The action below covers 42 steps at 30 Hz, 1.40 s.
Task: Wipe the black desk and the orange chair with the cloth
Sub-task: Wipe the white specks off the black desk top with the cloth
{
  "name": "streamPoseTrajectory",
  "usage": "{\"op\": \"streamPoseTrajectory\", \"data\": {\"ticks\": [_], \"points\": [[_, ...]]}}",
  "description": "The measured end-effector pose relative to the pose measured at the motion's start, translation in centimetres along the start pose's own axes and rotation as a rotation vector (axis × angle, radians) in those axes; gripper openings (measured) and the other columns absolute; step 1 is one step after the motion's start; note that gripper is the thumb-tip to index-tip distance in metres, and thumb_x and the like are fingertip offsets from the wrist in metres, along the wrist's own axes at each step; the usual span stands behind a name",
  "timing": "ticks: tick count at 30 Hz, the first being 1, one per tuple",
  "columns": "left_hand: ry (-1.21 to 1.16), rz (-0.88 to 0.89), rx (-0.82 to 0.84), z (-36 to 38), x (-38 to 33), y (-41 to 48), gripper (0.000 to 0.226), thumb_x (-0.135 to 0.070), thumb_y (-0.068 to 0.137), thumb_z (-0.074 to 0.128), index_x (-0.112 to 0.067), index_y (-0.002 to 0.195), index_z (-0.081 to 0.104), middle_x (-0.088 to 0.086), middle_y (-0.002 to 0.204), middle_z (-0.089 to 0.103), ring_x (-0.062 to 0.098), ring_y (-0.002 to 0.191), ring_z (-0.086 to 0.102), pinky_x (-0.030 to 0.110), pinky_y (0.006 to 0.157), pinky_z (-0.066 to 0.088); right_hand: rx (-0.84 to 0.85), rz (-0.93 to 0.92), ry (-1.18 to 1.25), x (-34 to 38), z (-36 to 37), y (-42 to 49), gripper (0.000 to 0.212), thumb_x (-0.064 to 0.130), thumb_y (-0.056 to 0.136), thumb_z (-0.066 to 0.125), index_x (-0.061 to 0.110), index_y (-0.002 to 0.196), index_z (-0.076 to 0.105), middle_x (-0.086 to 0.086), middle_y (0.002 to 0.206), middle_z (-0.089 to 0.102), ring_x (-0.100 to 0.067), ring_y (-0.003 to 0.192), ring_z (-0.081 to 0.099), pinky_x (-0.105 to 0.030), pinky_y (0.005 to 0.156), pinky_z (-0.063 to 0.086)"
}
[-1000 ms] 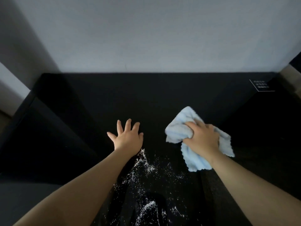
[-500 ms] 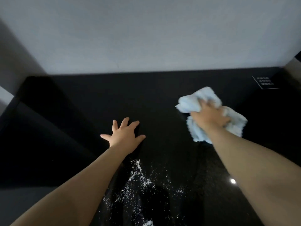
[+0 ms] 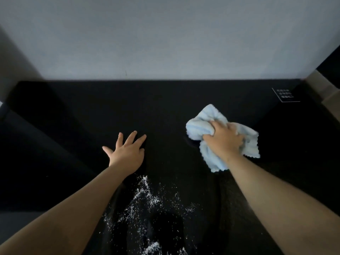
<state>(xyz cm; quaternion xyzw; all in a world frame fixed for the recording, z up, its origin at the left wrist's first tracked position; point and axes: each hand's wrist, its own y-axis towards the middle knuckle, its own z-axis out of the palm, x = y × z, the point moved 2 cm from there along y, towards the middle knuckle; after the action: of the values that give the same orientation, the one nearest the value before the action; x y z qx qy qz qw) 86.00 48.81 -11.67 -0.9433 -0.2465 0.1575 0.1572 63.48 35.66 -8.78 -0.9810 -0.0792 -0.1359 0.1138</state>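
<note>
White powdery grit (image 3: 145,201) lay scattered on the glossy black desk (image 3: 165,111) at its near edge, between the two forearms and just behind the left hand (image 3: 127,153), which rested flat with fingers spread and nothing in it. The right hand (image 3: 223,142) was clamped on the bunched pale-blue microfibre cloth (image 3: 206,126), pressed to the desk farther back and to the right, so the grit lay toward the body and leftward of it. No orange chair was in view.
</note>
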Motion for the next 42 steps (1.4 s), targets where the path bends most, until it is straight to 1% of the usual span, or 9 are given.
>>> {"op": "streamPoseTrajectory", "data": {"ticks": [5,8,11,14,22,26,31,38,42], "points": [[-0.041,0.008,-0.047,0.3,-0.2,-1.1,0.047,-0.032,0.102,0.025,-0.036,0.148,0.021,-0.012,0.158,0.007,0.022,0.147,-0.007,0.065,0.11,0.004,0.022,-0.405,0.193,3.9,2.4,-8.9,0.026,0.025,0.08,0.05,0.03,0.1,0.066,0.006,0.096,0.064,-0.019,0.103,0.051,-0.04,0.09,0.038],[-0.082,0.045,-0.038,0.6,-0.8,-2.1,0.044,-0.028,0.102,0.025,-0.032,0.146,0.029,-0.01,0.157,0.015,0.021,0.147,-0.002,0.061,0.113,0.006,-0.222,-0.28,0.3,1.0,-0.5,-6.3,0.018,0.03,0.075,0.047,0.028,0.084,0.062,-0.004,0.08,0.064,-0.028,0.085,0.062,-0.04,0.077,0.049],[-0.091,0.075,-0.037,1.2,-1.2,-3.3,0.043,-0.029,0.102,0.026,-0.031,0.144,0.033,-0.009,0.157,0.017,0.019,0.147,0.0,0.057,0.114,0.006,-0.141,0.15,0.06,-5.2,-2.9,-2.7,0.044,0.046,0.086,0.049,0.032,0.128,0.048,-0.007,0.131,0.049,-0.033,0.122,0.043,-0.053,0.097,0.034],[-0.133,0.085,-0.048,1.6,-1.5,-4.4,0.042,-0.029,0.102,0.026,-0.03,0.144,0.033,-0.009,0.156,0.02,0.017,0.147,0.001,0.054,0.115,0.004,-0.038,0.364,-0.138,-7.7,-0.8,-3.9,0.047,0.053,0.081,0.039,0.045,0.127,0.036,0.006,0.141,0.034,-0.031,0.125,0.032,-0.06,0.092,0.034],[-0.266,0.115,-0.16,2.8,-0.5,-7.2,0.043,-0.02,0.101,0.031,-0.027,0.143,0.035,-0.01,0.151,0.032,0.011,0.146,0.01,0.044,0.117,0.003,-0.046,-0.158,0.095,1.4,4.3,-12.6,0.032,0.037,0.085,0.048,0.038,0.116,0.055,0.012,0.12,0.055,-0.021,0.116,0.043,-0.046,0.091,0.039],[-0.234,0.135,-0.208,2.9,1.1,-9.0,0.042,-0.024,0.102,0.031,-0.028,0.144,0.033,-0.01,0.15,0.033,0.01,0.145,0.012,0.04,0.118,0.005,-0.284,-0.011,0.261,-2.2,0.8,-11.6,0.015,0.027,0.086,0.049,0.024,0.087,0.064,0.003,0.079,0.062,-0.024,0.082,0.061,-0.037,0.072,0.049],[-0.217,0.13,-0.255,3.6,3.1,-11.2,0.043,-0.025,0.102,0.032,-0.027,0.145,0.032,-0.01,0.152,0.031,0.01,0.146,0.009,0.039,0.117,0.005,-0.179,0.218,-0.202,-6.2,3.0,-14.5,0.054,0.051,0.084,0.048,0.036,0.134,0.037,0.001,0.14,0.04,-0.032,0.12,0.038,-0.051,0.093,0.034],[-0.321,0.18,-0.328,4.3,3.8,-14.3,0.043,-0.019,0.1,0.036,-0.026,0.142,0.039,-0.009,0.15,0.035,0.008,0.145,0.011,0.038,0.117,0.006,-0.267,-0.221,0.136,3.6,7.1,-20.3,0.033,0.04,0.074,0.043,0.029,0.097,0.064,0.007,0.093,0.062,-0.027,0.089,0.06,-0.04,0.069,0.047],[-0.313,0.197,-0.307,4.1,6.4,-16.5,0.042,-0.022,0.102,0.033,-0.028,0.144,0.036,-0.011,0.151,0.031,0.009,0.146,0.008,0.038,0.118,0.004,-0.36,0.033,0.151,-1.0,4.1,-20.3,0.048,0.049,0.078,0.034,0.022,0.109,0.06,-0.006,0.108,0.061,-0.034,0.097,0.056,-0.049,0.078,0.048]]}}
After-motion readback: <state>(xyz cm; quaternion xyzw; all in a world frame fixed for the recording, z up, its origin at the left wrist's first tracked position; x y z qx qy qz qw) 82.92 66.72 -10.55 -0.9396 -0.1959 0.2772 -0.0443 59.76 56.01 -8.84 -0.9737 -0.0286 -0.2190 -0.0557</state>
